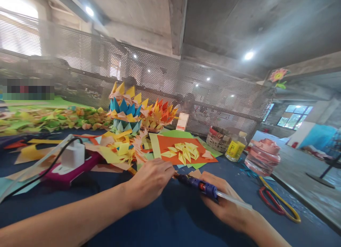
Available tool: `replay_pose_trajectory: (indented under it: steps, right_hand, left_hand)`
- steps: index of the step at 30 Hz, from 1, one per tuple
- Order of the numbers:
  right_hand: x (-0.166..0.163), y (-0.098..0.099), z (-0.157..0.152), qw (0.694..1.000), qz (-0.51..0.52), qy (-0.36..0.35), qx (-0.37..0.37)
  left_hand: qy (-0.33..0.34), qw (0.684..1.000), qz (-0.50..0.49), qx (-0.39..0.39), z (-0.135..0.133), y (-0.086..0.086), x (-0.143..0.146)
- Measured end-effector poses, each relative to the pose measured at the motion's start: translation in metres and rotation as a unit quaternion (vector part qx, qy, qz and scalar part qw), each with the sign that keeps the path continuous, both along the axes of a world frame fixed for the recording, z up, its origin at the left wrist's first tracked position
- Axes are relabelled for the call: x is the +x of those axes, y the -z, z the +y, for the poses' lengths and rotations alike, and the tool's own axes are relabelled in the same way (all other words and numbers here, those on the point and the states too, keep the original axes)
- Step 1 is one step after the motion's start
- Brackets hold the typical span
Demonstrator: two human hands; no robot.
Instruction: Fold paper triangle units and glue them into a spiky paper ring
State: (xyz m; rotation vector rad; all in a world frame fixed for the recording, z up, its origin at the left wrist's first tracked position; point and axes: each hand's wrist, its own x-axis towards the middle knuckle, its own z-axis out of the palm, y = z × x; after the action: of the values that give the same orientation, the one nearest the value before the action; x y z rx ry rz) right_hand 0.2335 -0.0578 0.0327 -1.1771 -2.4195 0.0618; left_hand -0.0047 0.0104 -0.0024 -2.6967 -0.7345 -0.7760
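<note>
My right hand point(226, 201) is wrapped around a dark blue hot glue gun point(195, 184), with a clear glue stick point(234, 199) poking out of its back end. The gun's nozzle points left, right by the fingertips of my left hand point(151, 181). Those fingers are pinched together, and whatever they hold is hidden behind them. Just beyond both hands, folded yellow paper pieces point(185, 153) lie on an orange sheet point(170, 142). Loose yellow paper strips point(124, 149) are heaped past my left hand.
At the left, a magenta power strip point(71, 169) carries a white plug point(73, 153) and cable. Folded paper crowns point(125, 108) stand behind. On the right are a basket point(218, 138), a yellow-labelled bottle point(236, 147), a pink water jug point(262, 156) and scissors point(279, 201) near the table edge.
</note>
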Motion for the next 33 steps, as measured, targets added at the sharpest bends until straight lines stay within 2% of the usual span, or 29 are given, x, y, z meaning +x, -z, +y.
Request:
replay_pose_trajectory:
  steps: [5, 12, 18, 24, 29, 33]
  right_hand:
    - [-0.001, -0.003, -0.002, 1.000, 0.008, -0.005, -0.030]
    - [-0.003, -0.006, -0.004, 1.000, -0.005, 0.000, -0.012]
    - [-0.001, -0.003, -0.004, 0.998, 0.019, -0.007, 0.054]
    - [0.001, -0.005, -0.004, 1.000, -0.001, 0.004, 0.024]
    - [0.004, -0.002, -0.004, 0.998, -0.002, 0.026, 0.064]
    - [0.011, 0.000, -0.002, 0.996, -0.048, 0.046, 0.056]
  left_hand:
    - [0.003, 1.000, 0.000, 0.003, -0.001, -0.002, 0.000]
    - [-0.001, 1.000, -0.007, 0.008, -0.001, -0.003, -0.001]
    - [-0.006, 1.000, -0.019, 0.023, 0.000, -0.004, -0.001]
    - [-0.014, 0.999, -0.023, 0.033, 0.001, -0.004, -0.002]
    - [-0.026, 0.999, -0.023, 0.030, 0.001, -0.004, -0.004]
    - [-0.027, 0.998, -0.044, 0.034, 0.001, -0.006, -0.005]
